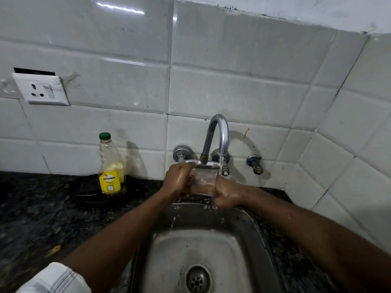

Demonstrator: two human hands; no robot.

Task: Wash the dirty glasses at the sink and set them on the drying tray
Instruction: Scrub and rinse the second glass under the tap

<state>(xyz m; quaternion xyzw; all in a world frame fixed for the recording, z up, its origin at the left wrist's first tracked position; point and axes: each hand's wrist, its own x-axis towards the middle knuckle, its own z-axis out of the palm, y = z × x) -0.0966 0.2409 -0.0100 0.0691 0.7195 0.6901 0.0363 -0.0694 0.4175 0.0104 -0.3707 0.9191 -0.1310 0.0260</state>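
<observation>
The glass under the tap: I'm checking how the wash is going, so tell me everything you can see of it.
The glass is a clear, plain tumbler, wet and see-through, held on its side above the back edge of the sink. The left hand grips one end, the right hand the other. Water from the tap runs onto its right end. Its mouth cannot be told.

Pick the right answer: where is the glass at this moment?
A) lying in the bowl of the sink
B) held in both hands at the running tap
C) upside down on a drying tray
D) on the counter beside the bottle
B: the left hand and the right hand hold the glass by its two ends, above the sink, where water runs from the tap.
</observation>
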